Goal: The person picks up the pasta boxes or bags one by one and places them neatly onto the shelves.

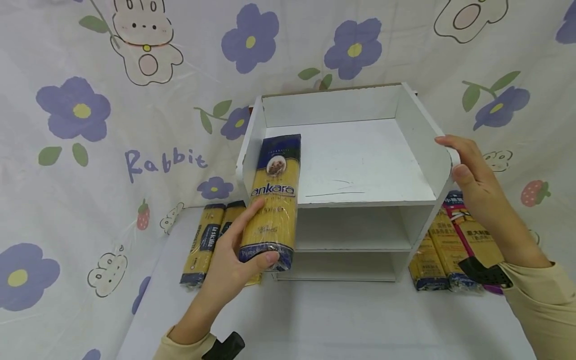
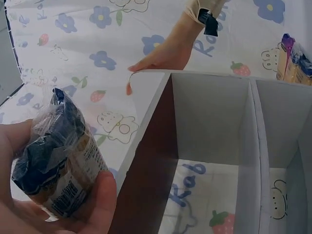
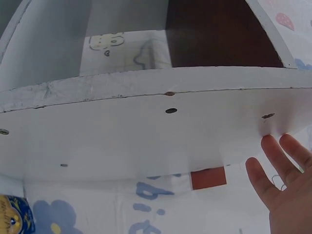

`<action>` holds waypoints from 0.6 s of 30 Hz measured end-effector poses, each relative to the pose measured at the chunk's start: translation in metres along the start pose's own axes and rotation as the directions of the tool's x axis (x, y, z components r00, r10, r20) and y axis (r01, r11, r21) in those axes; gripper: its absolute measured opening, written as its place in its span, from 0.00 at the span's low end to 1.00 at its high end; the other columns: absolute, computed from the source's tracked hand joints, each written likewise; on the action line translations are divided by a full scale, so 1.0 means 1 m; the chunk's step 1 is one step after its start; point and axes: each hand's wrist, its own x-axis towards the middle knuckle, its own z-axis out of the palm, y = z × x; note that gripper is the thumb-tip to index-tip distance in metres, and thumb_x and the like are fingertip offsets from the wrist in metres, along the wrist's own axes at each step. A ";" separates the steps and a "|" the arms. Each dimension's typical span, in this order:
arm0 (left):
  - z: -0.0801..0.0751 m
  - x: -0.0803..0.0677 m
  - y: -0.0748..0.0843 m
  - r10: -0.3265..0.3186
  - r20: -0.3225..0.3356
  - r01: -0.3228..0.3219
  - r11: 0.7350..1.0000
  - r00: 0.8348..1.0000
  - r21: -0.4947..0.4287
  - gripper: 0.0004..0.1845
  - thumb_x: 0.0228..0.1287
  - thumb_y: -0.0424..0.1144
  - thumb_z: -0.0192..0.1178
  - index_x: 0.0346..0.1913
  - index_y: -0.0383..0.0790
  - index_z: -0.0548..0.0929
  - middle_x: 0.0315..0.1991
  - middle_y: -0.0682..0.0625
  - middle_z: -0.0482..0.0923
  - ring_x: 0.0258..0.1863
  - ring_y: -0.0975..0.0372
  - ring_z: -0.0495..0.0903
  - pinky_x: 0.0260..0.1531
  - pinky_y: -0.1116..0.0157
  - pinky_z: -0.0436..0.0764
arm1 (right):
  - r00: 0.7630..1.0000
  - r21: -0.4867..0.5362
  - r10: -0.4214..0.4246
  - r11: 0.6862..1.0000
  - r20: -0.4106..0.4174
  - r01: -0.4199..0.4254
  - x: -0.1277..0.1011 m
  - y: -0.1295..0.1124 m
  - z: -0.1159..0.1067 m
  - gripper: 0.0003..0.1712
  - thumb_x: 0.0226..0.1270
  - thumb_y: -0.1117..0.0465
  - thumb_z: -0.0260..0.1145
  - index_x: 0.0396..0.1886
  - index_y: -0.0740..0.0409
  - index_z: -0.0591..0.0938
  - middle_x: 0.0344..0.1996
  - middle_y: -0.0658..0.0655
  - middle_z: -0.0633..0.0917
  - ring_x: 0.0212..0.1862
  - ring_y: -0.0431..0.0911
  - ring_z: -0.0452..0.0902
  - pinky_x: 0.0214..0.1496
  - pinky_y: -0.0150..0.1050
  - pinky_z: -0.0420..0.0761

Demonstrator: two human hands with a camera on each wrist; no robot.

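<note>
My left hand grips a long yellow and dark blue "ankara" spaghetti packet by its lower end, holding it upright against the front left of a white shelf unit. The left wrist view shows the packet's crinkled blue end between my thumb and fingers. My right hand rests with straight fingers on the shelf's right side panel, thumb at the front edge. The fingertips lie flat on the panel's outer face.
Two more pasta packets lie on the table left of the shelf. Several packets, yellow and red, lie to its right. A flower and rabbit print cloth covers the backdrop and table.
</note>
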 end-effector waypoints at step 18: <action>-0.029 -0.027 0.041 0.193 -0.089 -0.170 0.961 0.977 0.221 0.28 0.66 0.30 0.61 0.67 0.50 0.74 0.16 0.54 0.74 0.10 0.66 0.67 0.10 0.68 0.68 | 1.000 -0.008 -0.027 1.000 0.003 0.027 0.001 0.003 0.001 0.25 0.82 0.58 0.42 0.74 0.57 0.61 0.73 0.43 0.61 0.72 0.37 0.56 0.73 0.30 0.57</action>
